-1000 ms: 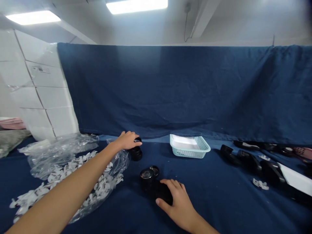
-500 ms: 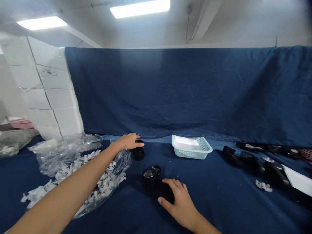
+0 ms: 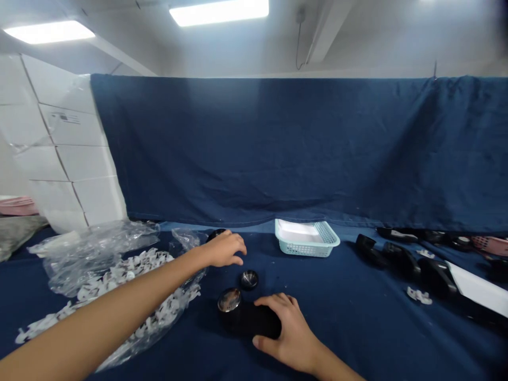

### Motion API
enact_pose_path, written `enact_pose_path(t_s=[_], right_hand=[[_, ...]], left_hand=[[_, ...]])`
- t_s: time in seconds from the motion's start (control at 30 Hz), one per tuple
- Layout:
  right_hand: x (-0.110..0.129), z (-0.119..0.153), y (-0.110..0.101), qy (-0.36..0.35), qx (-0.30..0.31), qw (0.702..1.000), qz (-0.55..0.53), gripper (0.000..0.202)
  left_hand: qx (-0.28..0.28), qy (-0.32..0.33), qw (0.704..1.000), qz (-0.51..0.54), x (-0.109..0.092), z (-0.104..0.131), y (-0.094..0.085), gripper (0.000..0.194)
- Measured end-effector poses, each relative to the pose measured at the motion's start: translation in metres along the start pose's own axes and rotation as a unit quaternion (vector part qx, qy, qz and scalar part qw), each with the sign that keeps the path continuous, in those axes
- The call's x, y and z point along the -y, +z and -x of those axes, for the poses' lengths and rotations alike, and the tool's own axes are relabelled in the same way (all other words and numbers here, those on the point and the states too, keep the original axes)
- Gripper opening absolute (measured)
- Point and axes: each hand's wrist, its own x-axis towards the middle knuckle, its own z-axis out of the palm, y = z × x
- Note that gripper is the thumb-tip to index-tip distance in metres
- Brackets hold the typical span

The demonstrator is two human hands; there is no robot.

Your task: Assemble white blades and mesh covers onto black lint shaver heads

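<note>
A dark blue curtain (image 3: 278,148) spans the middle of the frame from left of centre to the right edge. Below it, a blue cloth (image 3: 357,333) covers the work surface across the lower half. A stack of white boxes (image 3: 67,127) fills the upper left. Clear plastic (image 3: 73,270) lies crumpled at centre left, with a heap of small white pieces (image 3: 130,272) on and beside it, partly behind the left forearm. Black moulded parts (image 3: 402,262) run in a row along the right side.

The right hand (image 3: 291,333), at lower centre, grasps a black object (image 3: 260,320) by its right end, fingers along the far side and thumb on the near side. That object lies on the cloth at lower centre, its round, shiny-faced end towards the left. A pale blue basket (image 3: 305,249) holding white sheets stands right of centre, near the foot of the curtain. The left hand (image 3: 226,250), palm down just left of centre, has bent fingers and the thumb apart from them; its underside is hidden, so whether it holds anything cannot be told. Partly behind it sits a dark round item (image 3: 215,233). A small black cup-like piece (image 3: 249,279) lies between the two hands.
</note>
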Motion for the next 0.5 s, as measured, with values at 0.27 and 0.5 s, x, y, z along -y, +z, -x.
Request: enact_pose_path(t_s=[0.27,0.5], right_hand=[[0.000,0.000,-0.001,-0.003,0.004,1.000,-0.011,0.047],[-0.002,0.001,-0.002,0.001,0.003,1.000,-0.023,0.044]], left_hand=[[0.072,0.008,0.997,0.028,-0.031,-0.020,0.033,0.045],[-0.062,-0.104,0.988,0.094,-0.003,0.000,-0.013,0.049]])
